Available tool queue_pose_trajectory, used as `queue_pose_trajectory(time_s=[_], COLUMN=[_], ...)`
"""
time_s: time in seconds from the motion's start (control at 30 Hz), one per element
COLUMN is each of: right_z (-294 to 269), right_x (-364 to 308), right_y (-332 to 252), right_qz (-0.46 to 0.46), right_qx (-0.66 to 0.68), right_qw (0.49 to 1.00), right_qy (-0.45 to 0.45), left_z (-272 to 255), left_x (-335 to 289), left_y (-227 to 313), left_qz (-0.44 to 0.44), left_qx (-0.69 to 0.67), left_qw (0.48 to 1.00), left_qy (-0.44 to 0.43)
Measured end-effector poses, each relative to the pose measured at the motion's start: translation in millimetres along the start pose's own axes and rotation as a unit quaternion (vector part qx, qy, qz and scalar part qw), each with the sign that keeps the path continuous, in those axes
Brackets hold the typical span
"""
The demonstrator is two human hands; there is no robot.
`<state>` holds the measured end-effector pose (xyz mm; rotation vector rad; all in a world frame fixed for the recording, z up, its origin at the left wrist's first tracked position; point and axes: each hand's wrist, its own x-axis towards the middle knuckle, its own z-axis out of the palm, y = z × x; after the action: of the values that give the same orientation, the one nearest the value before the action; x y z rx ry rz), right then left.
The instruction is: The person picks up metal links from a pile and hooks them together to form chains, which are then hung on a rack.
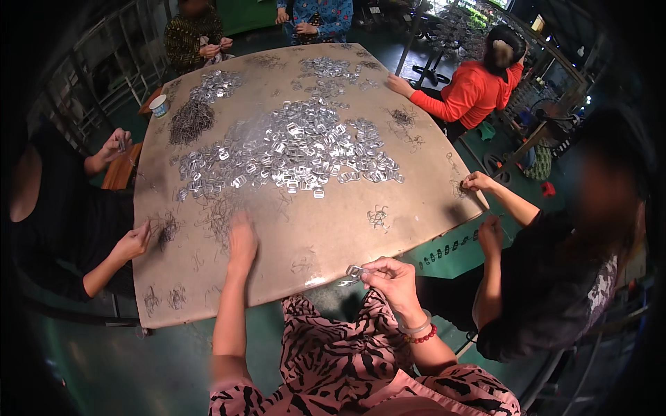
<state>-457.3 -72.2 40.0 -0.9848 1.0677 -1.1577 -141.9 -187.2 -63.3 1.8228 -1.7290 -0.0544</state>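
The grip of the right hand is clamped on a small cluster of held buckles, silvery metal pieces pinched between the thumb and the fingers just above the near edge of the bench. How many pieces the cluster has is too small to tell. The upper piece juts out past the fingertips toward the person's left, its long axis running mostly crosswise, with the free end tilted slightly away from the body; another bit of metal shows just below it, also pointing left. A red bead bracelet circles the right wrist. The left hand reaches out over the bench with its fingers pointing away from the person, beside a loose scatter of thin wire pieces. It is blurred, so whether its grip is apart or together, and whether it touches any wire, cannot be told. The wire pieces lie tangled, pointing many ways, with no single long axis. Beyond them, a broad heap of metal buckles covers the middle of the bench, and a darker pile sits to its left, near a white cup.
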Motion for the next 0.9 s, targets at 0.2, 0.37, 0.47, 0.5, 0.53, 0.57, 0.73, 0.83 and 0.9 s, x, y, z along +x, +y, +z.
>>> queue_pose_trajectory(time_s=[0.2, 0.37, 0.47, 0.5, 0.53, 0.57, 0.73, 0.83, 0.9], right_z=[4.6, -2.7, -6.7, -6.0, -7.4, -8.2, -4.7, -2.0, -1.7], right_x=[-9.1, -16.2, -19.9, -21.2, -21.1, -20.4, -26.5, -30.5, -29.2], right_y=[3.5, 4.3, 4.7, 2.9, 7.5, 8.9, 8.9, 9.5, 9.3], right_qz=[-0.016, -0.017, -0.025, -0.029, -0.038, -0.047, -0.052, -0.054, -0.053], right_qx=[-0.003, -0.018, -0.009, -0.014, -0.011, -0.007, 0.0, 0.015, -0.002], right_qw=[1.0, 1.0, 0.999, 0.999, 0.999, 0.998, 0.998, 0.996, 0.997], right_qy=[-0.007, -0.005, 0.023, 0.025, 0.029, 0.029, 0.047, 0.065, 0.053], left_z=[-46.2, -57.1, -69.5, -73.3, -76.4, -84.6, -68.5, -59.4, -54.1], left_x=[-18.8, -54.2, -73.3, -79.9, -86.1, -90.5, -101.3, -106.7, -107.5], left_y=[59.5, 131.7, 169.5, 176.1, 180.0, 188.7, 194.7, 197.1, 197.3], left_qz=[-0.12, -0.025, -0.004, 0.011, 0.056, 0.063, 0.178, 0.183, 0.161], left_qx=[-0.235, -0.363, -0.398, -0.418, -0.404, -0.387, -0.35, -0.342, -0.346], left_qw=[0.964, 0.927, 0.91, 0.899, 0.903, 0.908, 0.911, 0.916, 0.919], left_qy=[-0.027, -0.088, -0.119, -0.132, -0.134, -0.147, -0.127, -0.106, -0.098])
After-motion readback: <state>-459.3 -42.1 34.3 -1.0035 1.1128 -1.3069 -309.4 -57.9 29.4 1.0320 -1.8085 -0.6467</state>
